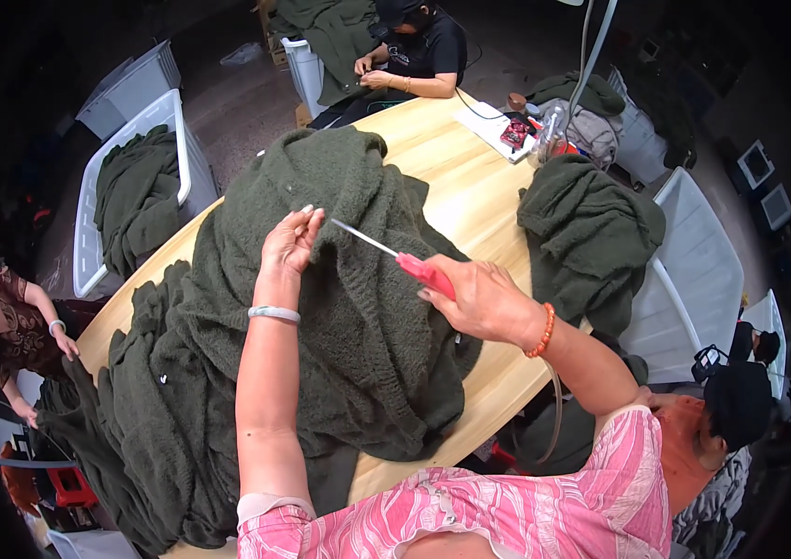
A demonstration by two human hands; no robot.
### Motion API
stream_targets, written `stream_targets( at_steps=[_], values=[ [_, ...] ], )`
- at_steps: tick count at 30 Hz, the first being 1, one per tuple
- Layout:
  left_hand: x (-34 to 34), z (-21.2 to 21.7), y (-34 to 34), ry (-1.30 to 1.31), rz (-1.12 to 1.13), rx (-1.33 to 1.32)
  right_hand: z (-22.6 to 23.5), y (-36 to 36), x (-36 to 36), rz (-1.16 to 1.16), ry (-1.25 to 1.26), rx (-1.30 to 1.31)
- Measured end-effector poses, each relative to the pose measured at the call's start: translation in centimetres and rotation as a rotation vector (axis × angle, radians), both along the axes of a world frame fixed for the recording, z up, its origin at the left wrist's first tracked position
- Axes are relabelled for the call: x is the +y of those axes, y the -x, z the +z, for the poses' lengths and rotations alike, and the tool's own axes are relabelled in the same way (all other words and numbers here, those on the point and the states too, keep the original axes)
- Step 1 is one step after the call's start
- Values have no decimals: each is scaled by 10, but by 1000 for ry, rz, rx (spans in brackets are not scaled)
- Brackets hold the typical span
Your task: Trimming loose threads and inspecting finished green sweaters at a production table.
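Note:
A large heap of dark green fleecy knit fabric [349,317] lies over the table in front of me. My right hand [484,303] is wrapped round the red handle of a tool with a thin metal blade [372,240], its exact kind unclear. The blade slants up and left over the fabric. Just left of its tip, my left hand [291,242] is raised with its fingers pinched together. Whatever those fingers hold, if anything, is too small to make out.
Another dark green pile [591,233] sits on the pale wooden table [470,196] at right. White bins [181,140] stand around. One person [423,56] works at the far end, another [32,317] handles fabric at left, and a third [735,410] is close at right.

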State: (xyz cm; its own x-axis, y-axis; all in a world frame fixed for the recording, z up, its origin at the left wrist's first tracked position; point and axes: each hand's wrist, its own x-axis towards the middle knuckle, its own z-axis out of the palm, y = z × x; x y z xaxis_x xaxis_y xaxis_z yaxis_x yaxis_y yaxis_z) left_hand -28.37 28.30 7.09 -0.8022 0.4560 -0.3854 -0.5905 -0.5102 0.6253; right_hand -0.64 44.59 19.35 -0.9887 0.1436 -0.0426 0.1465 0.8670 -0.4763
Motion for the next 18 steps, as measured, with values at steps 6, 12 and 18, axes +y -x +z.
stream_targets(
  at_steps=[6, 12, 18],
  values=[
    [-2, -27, 0, -157, 69, 1, 1, 33, -1, 54, -81, -61],
    [-12, -58, -4, -26, 77, 12, 2, 55, -4, 101, -190, -108],
    [-12, -57, -12, -147, 128, 21, 7, 76, -9, 239, -270, -152]
  ],
)
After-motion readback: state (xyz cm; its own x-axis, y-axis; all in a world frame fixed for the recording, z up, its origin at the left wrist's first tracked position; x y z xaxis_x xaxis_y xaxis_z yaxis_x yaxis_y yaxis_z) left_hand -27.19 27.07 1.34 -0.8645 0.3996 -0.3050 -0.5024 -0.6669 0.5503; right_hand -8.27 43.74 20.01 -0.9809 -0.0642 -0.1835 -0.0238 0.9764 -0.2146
